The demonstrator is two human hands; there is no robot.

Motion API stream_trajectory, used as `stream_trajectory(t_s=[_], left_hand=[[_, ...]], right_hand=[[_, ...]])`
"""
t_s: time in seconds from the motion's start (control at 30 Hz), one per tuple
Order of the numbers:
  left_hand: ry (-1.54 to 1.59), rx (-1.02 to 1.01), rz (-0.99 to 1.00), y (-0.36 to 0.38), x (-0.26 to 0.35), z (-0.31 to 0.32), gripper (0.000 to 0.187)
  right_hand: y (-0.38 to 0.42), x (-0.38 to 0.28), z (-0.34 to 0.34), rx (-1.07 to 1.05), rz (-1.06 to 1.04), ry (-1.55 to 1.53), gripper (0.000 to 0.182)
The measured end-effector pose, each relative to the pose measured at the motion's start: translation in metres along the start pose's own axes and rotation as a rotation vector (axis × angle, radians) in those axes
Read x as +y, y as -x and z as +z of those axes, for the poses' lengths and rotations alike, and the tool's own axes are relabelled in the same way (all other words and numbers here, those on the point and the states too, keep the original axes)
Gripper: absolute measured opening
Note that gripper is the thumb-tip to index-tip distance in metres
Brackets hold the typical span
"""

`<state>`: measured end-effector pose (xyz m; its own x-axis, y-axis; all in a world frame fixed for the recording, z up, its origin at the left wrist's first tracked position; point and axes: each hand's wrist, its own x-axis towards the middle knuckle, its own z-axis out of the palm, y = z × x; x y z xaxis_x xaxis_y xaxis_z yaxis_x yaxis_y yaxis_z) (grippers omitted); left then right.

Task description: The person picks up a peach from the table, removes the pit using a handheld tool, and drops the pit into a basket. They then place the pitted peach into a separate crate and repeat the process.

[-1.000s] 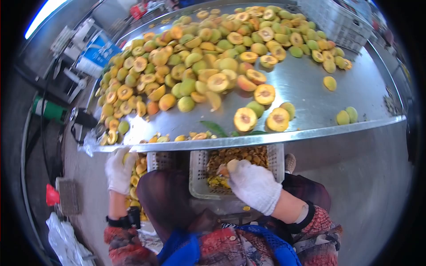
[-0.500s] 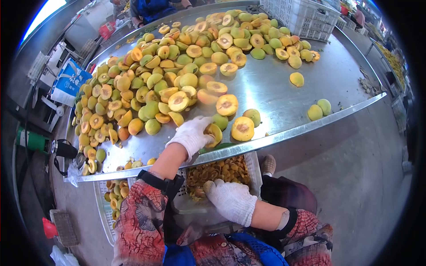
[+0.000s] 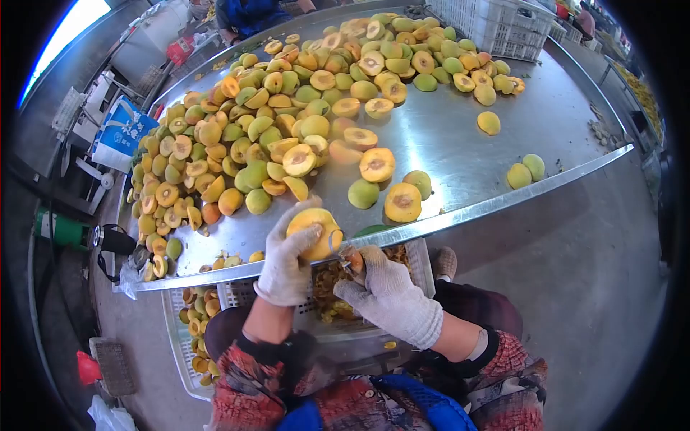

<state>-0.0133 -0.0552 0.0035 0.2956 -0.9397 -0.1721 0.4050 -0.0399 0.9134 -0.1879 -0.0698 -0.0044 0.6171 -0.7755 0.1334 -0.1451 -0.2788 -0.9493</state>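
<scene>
My left hand (image 3: 285, 255), in a white knit glove, holds a yellow peach half (image 3: 313, 233) above the table's front edge, cut face toward me and thumb on the flesh. My right hand (image 3: 392, 296), gloved too, is closed round a short brown-handled pitting tool (image 3: 351, 258). The tool's thin curved metal loop touches or nearly touches the right side of the peach half. Below my hands a white crate (image 3: 422, 273) holds brownish scraps (image 3: 334, 305). On the metal table (image 3: 460, 169) lies a large heap of halved peaches (image 3: 251, 133).
A second white crate (image 3: 172, 345) with peach halves stands at the lower left. Stacked white crates (image 3: 496, 32) stand at the table's back right. Beyond the far edge is a person in blue (image 3: 248, 16). A dark flask (image 3: 113, 240) and a blue-white bag (image 3: 121, 133) are at left.
My left hand has lifted a peach half off the table and drawn it toward me. My right hand has risen from over the scrap crate, bringing the pitting tool to the fruit.
</scene>
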Motion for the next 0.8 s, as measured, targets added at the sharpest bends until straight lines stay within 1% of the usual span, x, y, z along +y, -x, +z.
stream_trajectory(t_s=[0.03, 0.07, 0.17, 0.2, 0.3, 0.4, 0.53, 0.63, 0.73, 0.8], left_hand=[[0.054, 0.007, 0.0, 0.009, -0.003, 0.0, 0.046], [0.113, 0.042, 0.023, 0.015, -0.013, -0.003, 0.04], [0.299, -0.039, 0.013, 0.025, -0.035, -0.016, 0.036], [0.298, 0.097, 0.019, 0.029, -0.031, 0.002, 0.038], [0.543, 0.083, 0.002, 0.036, -0.032, 0.001, 0.047], [0.527, 0.085, 0.052, 0.038, -0.037, -0.003, 0.053], [0.36, 0.1, 0.152, 0.043, -0.033, 0.001, 0.048], [0.306, 0.06, 0.209, 0.045, -0.032, 0.002, 0.044], [0.294, 0.028, 0.22, 0.047, -0.032, 0.005, 0.04], [0.288, 0.031, 0.225, 0.05, -0.033, 0.006, 0.038]], right_hand=[[0.001, 0.001, 0.005, 0.011, -0.023, 0.006, 0.036], [0.001, 0.003, 0.009, -0.03, -0.024, 0.047, 0.036], [0.005, 0.012, 0.02, -0.12, -0.022, 0.171, 0.035], [0.007, 0.014, 0.023, -0.13, -0.018, 0.211, 0.035], [0.011, 0.02, 0.03, -0.137, -0.034, 0.281, 0.035], [0.013, 0.022, 0.032, -0.16, -0.042, 0.28, 0.038], [0.012, 0.018, 0.033, -0.193, 0.0, 0.25, 0.038], [0.013, 0.021, 0.033, -0.125, -0.126, 0.194, 0.035], [0.015, 0.025, 0.039, -0.146, -0.039, 0.012, 0.029], [0.017, 0.026, 0.042, -0.05, -0.173, -0.029, 0.027]])
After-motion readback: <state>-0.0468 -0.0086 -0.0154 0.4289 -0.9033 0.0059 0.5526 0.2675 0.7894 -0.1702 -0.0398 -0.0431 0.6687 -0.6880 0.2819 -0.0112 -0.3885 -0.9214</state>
